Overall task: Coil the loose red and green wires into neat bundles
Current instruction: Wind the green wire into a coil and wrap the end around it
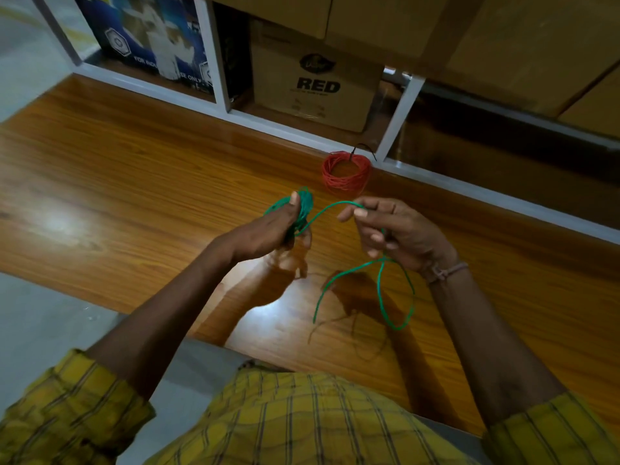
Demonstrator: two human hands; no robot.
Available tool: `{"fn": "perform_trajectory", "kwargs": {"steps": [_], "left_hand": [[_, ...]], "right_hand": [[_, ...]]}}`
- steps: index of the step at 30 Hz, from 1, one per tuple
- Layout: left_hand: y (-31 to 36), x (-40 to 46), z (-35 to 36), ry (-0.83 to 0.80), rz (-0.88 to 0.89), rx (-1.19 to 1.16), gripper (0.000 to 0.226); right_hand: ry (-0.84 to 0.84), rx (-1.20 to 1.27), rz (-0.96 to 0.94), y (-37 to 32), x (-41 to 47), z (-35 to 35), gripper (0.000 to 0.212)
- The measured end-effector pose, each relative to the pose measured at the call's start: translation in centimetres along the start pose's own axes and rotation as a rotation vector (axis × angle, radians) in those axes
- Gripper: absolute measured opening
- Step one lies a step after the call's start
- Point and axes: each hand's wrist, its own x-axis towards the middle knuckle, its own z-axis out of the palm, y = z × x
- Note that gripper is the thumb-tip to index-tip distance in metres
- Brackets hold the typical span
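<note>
My left hand point(271, 228) grips a partly wound bundle of green wire point(303, 204) above the wooden table, thumb pressed on top. From the bundle a green strand arcs right to my right hand point(396, 233), which pinches it between thumb and fingers. Below my right hand the loose green wire tail point(382, 297) hangs in a loop down to the table. A coiled red wire bundle point(347, 174), tied with a dark twist, lies on the table behind my hands, near the shelf frame.
The wooden table point(134, 169) runs across the view. Behind it stands a white shelf frame point(401, 115) holding a cardboard box marked RED point(315, 85) and a blue printed box point(151, 38). More cardboard boxes point(503, 45) sit at top right.
</note>
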Motion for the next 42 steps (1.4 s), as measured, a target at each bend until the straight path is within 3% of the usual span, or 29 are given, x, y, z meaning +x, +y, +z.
{"fn": "perform_trajectory", "kwargs": {"steps": [2, 6, 10, 14, 22, 28, 30, 32, 35, 37, 39, 42], "left_hand": [[0.7, -0.5, 0.1, -0.105, 0.019, -0.066, 0.107], [1.6, -1.1, 0.3, -0.302, 0.063, -0.31, 0.09], [2.3, -1.7, -0.1, -0.452, 0.146, -0.592, 0.1], [2.3, -1.4, -0.8, -0.385, 0.267, -0.882, 0.103], [1.7, 0.9, -1.1, -0.19, 0.308, -1.133, 0.098], [0.4, 2.5, -0.3, 0.091, 0.19, -0.969, 0.088], [-0.2, 2.8, -0.3, 0.145, 0.109, -0.746, 0.089], [-0.7, 2.7, -0.2, 0.2, 0.055, -0.377, 0.081], [-0.8, 2.1, -0.2, 0.159, 0.09, 0.156, 0.075], [-0.9, 1.8, -0.4, 0.108, 0.07, 0.346, 0.076], [-0.7, 1.3, -0.6, 0.041, 0.067, 0.386, 0.081], [-0.4, 0.7, -0.5, -0.104, 0.069, 0.28, 0.054]], "right_hand": [[0.087, -0.116, -0.025, -0.1, 0.8, -1.1, 0.019], [0.286, -0.471, -0.07, 0.6, 2.7, -2.7, 0.019], [0.361, -0.621, -0.102, 2.7, 3.8, -2.2, 0.022], [0.334, -0.656, -0.008, 6.0, 3.8, -1.2, 0.039], [0.081, -0.44, 0.19, 8.4, 1.3, 3.8, 0.024], [-0.127, -0.384, 0.247, 7.0, -0.3, 5.3, 0.02], [-0.156, -0.525, 0.206, 6.0, -0.5, 5.1, 0.017], [-0.128, -0.615, 0.161, 4.9, -0.5, 4.5, 0.016], [-0.076, -0.655, 0.114, 3.0, -0.5, 2.9, 0.009], [-0.046, -0.692, 0.103, 1.8, -0.4, 1.5, 0.006], [-0.032, -0.732, 0.096, 0.9, -0.3, 0.3, 0.007], [-0.005, -0.801, 0.062, 0.0, -0.1, -0.8, 0.006]]}}
